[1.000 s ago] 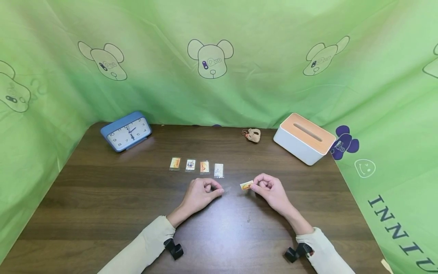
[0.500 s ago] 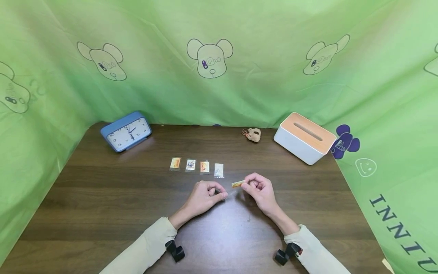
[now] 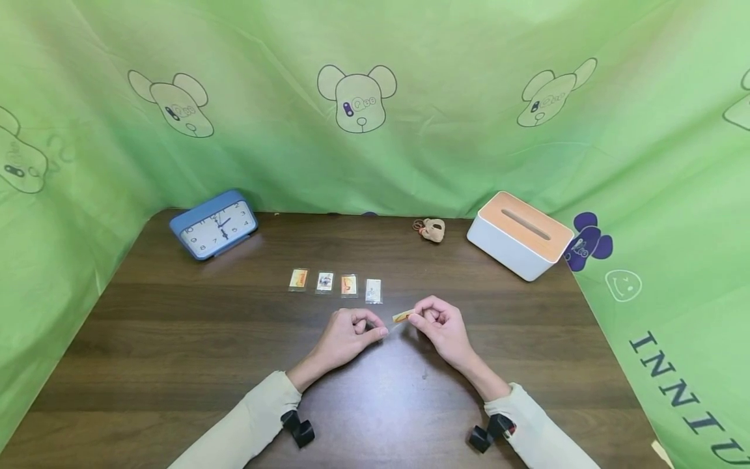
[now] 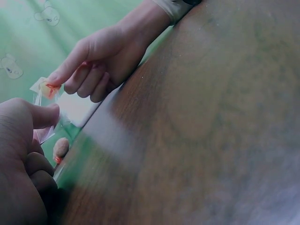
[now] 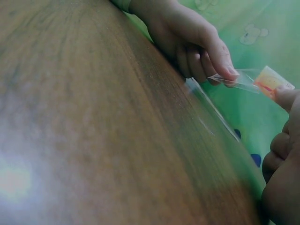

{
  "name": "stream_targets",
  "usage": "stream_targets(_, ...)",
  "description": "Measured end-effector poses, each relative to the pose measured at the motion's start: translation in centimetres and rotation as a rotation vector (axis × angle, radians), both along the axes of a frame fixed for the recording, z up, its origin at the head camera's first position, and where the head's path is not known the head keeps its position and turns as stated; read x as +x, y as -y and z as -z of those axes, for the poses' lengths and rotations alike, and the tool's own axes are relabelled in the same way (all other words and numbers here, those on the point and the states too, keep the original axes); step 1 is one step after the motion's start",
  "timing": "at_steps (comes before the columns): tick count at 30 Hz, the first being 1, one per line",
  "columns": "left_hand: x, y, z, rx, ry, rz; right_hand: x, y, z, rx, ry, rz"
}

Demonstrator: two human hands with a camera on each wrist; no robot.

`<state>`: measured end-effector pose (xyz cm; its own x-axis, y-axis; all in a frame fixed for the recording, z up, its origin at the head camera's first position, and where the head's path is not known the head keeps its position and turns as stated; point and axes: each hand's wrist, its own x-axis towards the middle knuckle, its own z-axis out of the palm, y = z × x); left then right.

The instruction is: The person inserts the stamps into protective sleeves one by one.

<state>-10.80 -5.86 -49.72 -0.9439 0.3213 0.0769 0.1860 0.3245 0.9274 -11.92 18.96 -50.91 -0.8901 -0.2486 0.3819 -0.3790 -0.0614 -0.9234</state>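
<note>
My left hand [image 3: 350,335] pinches a small clear plastic sleeve [image 5: 241,79] between thumb and forefinger. Between the thumb and forefinger of my right hand [image 3: 441,329] is a small orange and yellow card [image 3: 402,316], held at one end. In the right wrist view the card's free edge meets the sleeve's mouth; whether its tip lies inside I cannot tell. Both hands are just above the table. Beyond them lies a row of several small sleeved cards, among them an orange one [image 3: 298,279] at the left and a pale one [image 3: 373,291] at the right.
A blue clock [image 3: 213,225] stands at the table's back left. Near the back edge lies a small tan plush charm [image 3: 432,230]. At the back right is a white tissue box [image 3: 518,238] with a wooden lid. Green printed cloth [image 3: 363,169] hangs around the brown table [image 3: 176,365].
My right hand has moved left, bringing the card up to the sleeve. My left hand has shifted slightly to the right. The row of cards has stayed in place.
</note>
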Motion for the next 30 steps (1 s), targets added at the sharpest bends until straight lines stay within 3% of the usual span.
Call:
stream_targets(8, -0.07, 0.07, 0.16, 0.006, -0.016, -0.011, 0.12, -0.04, -0.02, 0.023, 0.031, 0.027)
stream_targets(15, -0.08, 0.15, 0.42, 0.010, -0.075, -0.017, 0.21, -0.11, -0.03, 0.039, 0.023, 0.005)
stream_targets(25, -0.17, 0.18, 0.60, 0.010, -0.088, -0.029, 0.16, -0.05, -0.02, 0.028, -0.022, -0.030)
stream_targets(30, -0.15, 0.17, 0.49, -0.004, -0.050, -0.026, 0.15, -0.11, 0.18, 0.028, -0.025, -0.037)
